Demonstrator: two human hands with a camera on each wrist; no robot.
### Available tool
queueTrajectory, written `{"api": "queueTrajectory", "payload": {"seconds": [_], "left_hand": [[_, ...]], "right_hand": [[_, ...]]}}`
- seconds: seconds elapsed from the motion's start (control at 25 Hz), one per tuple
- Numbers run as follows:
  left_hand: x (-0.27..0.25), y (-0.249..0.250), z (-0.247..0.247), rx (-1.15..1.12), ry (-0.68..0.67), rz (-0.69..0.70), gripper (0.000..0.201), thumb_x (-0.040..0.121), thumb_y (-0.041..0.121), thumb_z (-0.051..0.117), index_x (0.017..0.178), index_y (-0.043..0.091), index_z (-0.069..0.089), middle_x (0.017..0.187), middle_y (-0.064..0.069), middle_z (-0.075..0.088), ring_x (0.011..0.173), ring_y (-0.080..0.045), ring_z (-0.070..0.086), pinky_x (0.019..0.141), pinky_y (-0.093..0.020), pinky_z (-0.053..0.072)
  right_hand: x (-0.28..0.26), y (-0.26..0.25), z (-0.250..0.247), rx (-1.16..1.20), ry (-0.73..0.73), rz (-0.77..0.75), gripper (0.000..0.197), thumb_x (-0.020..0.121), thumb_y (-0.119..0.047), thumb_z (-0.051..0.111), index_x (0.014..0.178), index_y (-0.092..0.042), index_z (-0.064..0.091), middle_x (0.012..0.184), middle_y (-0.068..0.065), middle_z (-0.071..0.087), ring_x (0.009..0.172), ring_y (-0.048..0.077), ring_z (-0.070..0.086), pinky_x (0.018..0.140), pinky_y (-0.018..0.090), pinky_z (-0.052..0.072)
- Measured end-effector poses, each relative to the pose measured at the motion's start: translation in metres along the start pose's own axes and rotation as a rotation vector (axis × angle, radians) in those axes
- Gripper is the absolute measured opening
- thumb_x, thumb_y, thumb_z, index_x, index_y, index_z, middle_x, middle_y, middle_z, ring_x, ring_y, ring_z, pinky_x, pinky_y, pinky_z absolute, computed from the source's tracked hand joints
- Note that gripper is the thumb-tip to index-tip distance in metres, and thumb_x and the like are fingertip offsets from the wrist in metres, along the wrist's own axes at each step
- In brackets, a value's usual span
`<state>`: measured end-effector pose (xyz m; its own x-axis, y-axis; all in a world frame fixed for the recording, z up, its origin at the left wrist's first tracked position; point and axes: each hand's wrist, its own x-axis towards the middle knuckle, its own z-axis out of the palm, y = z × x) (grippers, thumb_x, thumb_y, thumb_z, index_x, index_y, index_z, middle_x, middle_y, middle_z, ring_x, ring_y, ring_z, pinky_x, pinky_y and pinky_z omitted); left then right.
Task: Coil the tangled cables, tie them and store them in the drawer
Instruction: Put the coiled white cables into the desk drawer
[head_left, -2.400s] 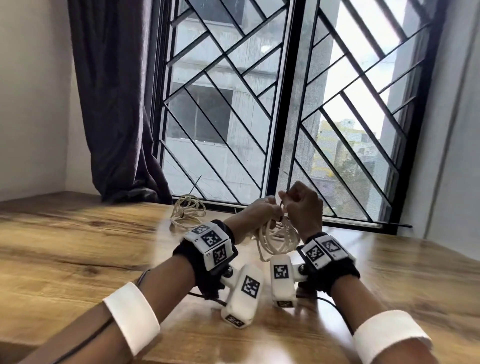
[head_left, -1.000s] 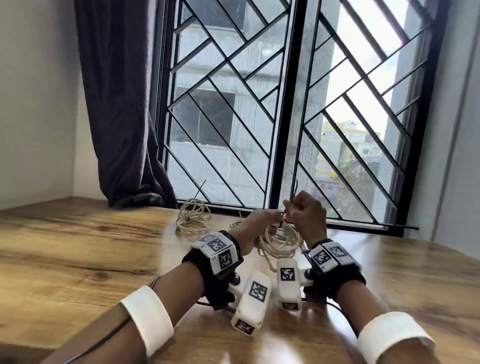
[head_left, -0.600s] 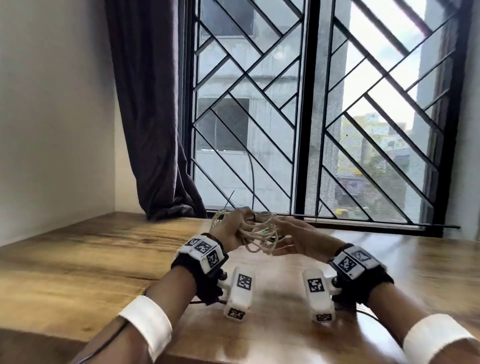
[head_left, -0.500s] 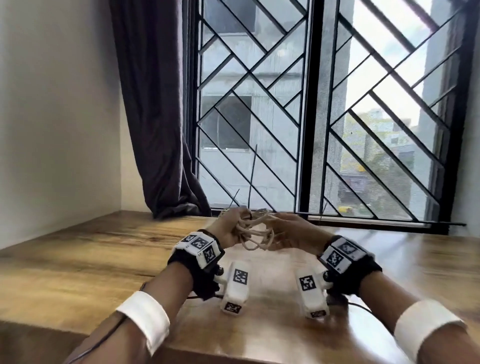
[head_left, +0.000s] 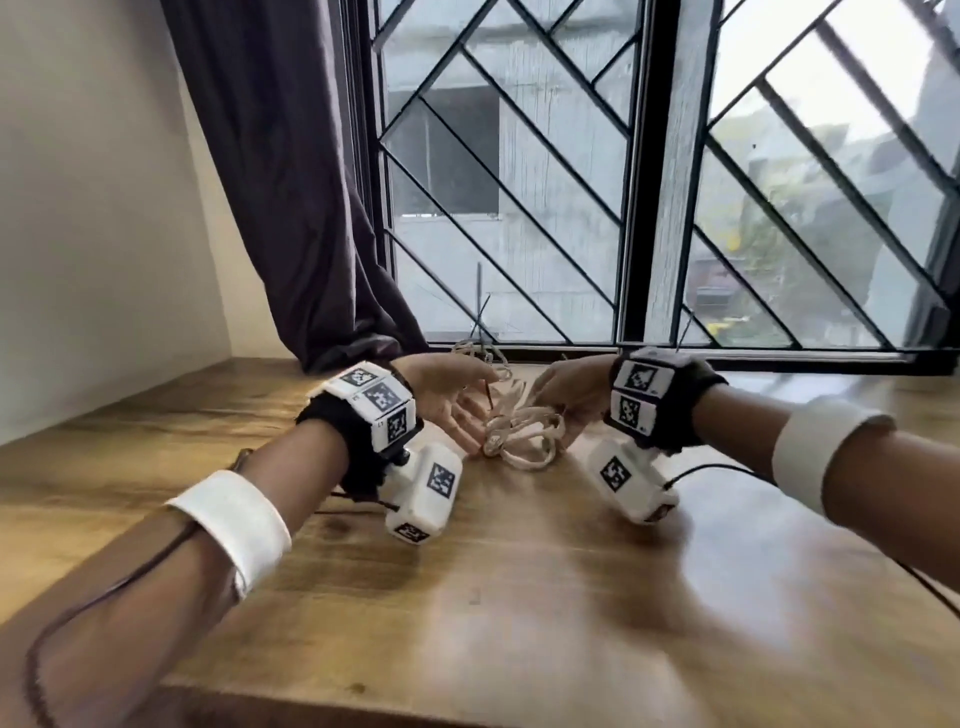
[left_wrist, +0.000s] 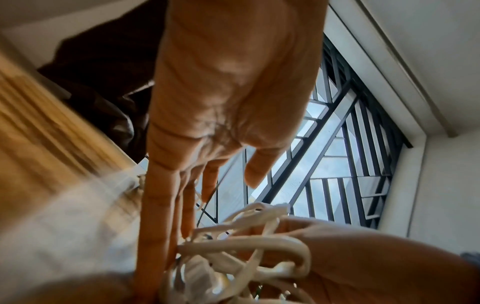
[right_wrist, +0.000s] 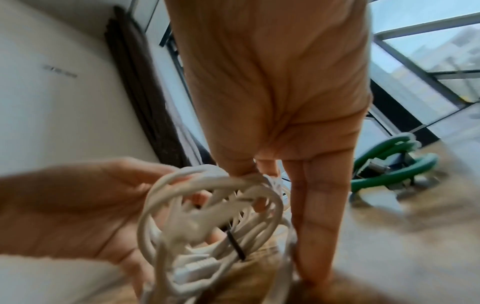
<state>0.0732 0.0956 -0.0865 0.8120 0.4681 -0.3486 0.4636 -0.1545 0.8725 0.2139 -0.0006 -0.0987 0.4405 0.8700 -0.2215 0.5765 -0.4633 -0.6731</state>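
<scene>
A white cable coil (head_left: 524, 439), bound by a thin black tie (right_wrist: 235, 244), hangs low over the wooden table (head_left: 519, 597) between my hands. My right hand (head_left: 556, 405) pinches the top of the coil between thumb and forefinger, its other fingers pointing down. My left hand (head_left: 460, 410) faces it with palm open and fingers straight, fingertips touching the coil's strands (left_wrist: 246, 246). I cannot tell whether the coil touches the table. No drawer is in view.
A second white cable bundle (head_left: 480, 353) lies by the window sill behind my hands. A green cable (right_wrist: 389, 162) lies coiled on the table to the right. A dark curtain (head_left: 291, 182) and the barred window (head_left: 649, 208) close off the back, with a wall on the left.
Both hands have brought the coil down from chest height toward the table. My left hand has let go and opened flat. The head camera has moved closer and lower.
</scene>
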Motion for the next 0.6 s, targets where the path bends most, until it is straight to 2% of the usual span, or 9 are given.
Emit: {"api": "queueTrajectory", "payload": {"seconds": [0.08,0.12,0.24,0.28,0.36,0.44,0.48,0.56,0.6], "left_hand": [[0.021,0.005,0.0,0.066,-0.003,-0.018,0.021,0.099,0.025,0.04,0.106,0.007,0.05,0.093,-0.016,0.049,0.084,-0.032,0.056,0.09,-0.053,0.046],[0.028,0.005,-0.002,0.081,0.005,-0.022,0.018,0.099,0.022,0.04,0.099,0.008,0.051,0.09,-0.015,0.049,0.08,-0.028,0.054,0.086,-0.051,0.048],[0.041,-0.005,-0.013,0.157,0.063,-0.014,0.012,0.095,0.016,0.043,0.102,0.01,0.051,0.099,-0.014,0.05,0.09,-0.024,0.048,0.069,-0.039,0.052],[0.042,-0.009,-0.018,0.154,0.071,-0.009,0.013,0.095,0.018,0.044,0.104,0.011,0.051,0.102,-0.012,0.048,0.094,-0.022,0.046,0.067,-0.035,0.051],[0.033,-0.014,-0.026,0.118,0.05,-0.023,0.021,0.097,0.032,0.045,0.108,0.016,0.051,0.107,-0.009,0.047,0.093,-0.016,0.047,0.066,-0.03,0.049],[0.012,-0.005,-0.029,0.087,0.022,-0.043,0.033,0.096,0.043,0.043,0.113,0.015,0.051,0.113,-0.01,0.048,0.095,-0.015,0.048,0.069,-0.029,0.048],[0.001,0.004,-0.026,0.077,0.044,-0.035,0.037,0.097,0.043,0.042,0.117,0.013,0.05,0.118,-0.01,0.049,0.098,-0.016,0.048,0.07,-0.029,0.047],[-0.026,0.03,-0.01,0.044,0.109,-0.001,0.032,0.099,0.033,0.042,0.122,0.012,0.05,0.119,-0.007,0.052,0.1,-0.015,0.049,0.067,-0.026,0.045],[-0.04,0.047,0.002,0.024,0.109,0.026,0.028,0.099,0.026,0.042,0.122,0.012,0.05,0.115,-0.005,0.054,0.094,-0.012,0.051,0.065,-0.023,0.043]], "right_hand": [[0.019,0.001,-0.012,-0.054,-0.145,0.012,0.013,0.093,-0.002,0.047,0.088,-0.005,0.058,0.067,0.006,0.065,0.052,0.014,0.064,0.056,0.028,0.059],[0.022,0.002,-0.017,-0.026,-0.195,0.027,0.014,0.095,-0.006,0.046,0.09,-0.004,0.059,0.068,0.007,0.065,0.056,0.017,0.064,0.056,0.031,0.059],[0.021,0.013,-0.029,0.089,-0.242,0.027,0.024,0.097,-0.025,0.047,0.1,-0.003,0.057,0.078,0.008,0.059,0.06,0.016,0.06,0.055,0.033,0.059],[0.015,0.017,-0.033,0.096,-0.254,0.024,0.03,0.095,-0.031,0.049,0.105,-0.004,0.057,0.084,0.008,0.058,0.065,0.016,0.059,0.058,0.033,0.058],[-0.002,0.022,-0.039,0.088,-0.249,0.044,0.039,0.093,-0.043,0.048,0.113,-0.011,0.055,0.096,0.008,0.053,0.081,0.02,0.056,0.069,0.033,0.056],[-0.023,0.021,-0.047,0.122,-0.155,0.074,0.039,0.094,-0.045,0.044,0.117,-0.014,0.052,0.103,0.01,0.051,0.091,0.024,0.055,0.073,0.032,0.052],[-0.032,0.023,-0.05,0.1,-0.074,0.054,0.038,0.094,-0.044,0.044,0.117,-0.014,0.052,0.105,0.012,0.054,0.091,0.022,0.056,0.074,0.03,0.05],[-0.058,0.033,-0.058,-0.023,0.094,-0.018,0.03,0.095,-0.039,0.046,0.111,-0.015,0.055,0.104,0.007,0.056,0.087,0.014,0.056,0.073,0.024,0.045],[-0.077,0.039,-0.063,-0.032,0.171,-0.021,0.029,0.094,-0.036,0.048,0.111,-0.014,0.057,0.103,0.003,0.056,0.088,0.013,0.056,0.071,0.023,0.044]]}}
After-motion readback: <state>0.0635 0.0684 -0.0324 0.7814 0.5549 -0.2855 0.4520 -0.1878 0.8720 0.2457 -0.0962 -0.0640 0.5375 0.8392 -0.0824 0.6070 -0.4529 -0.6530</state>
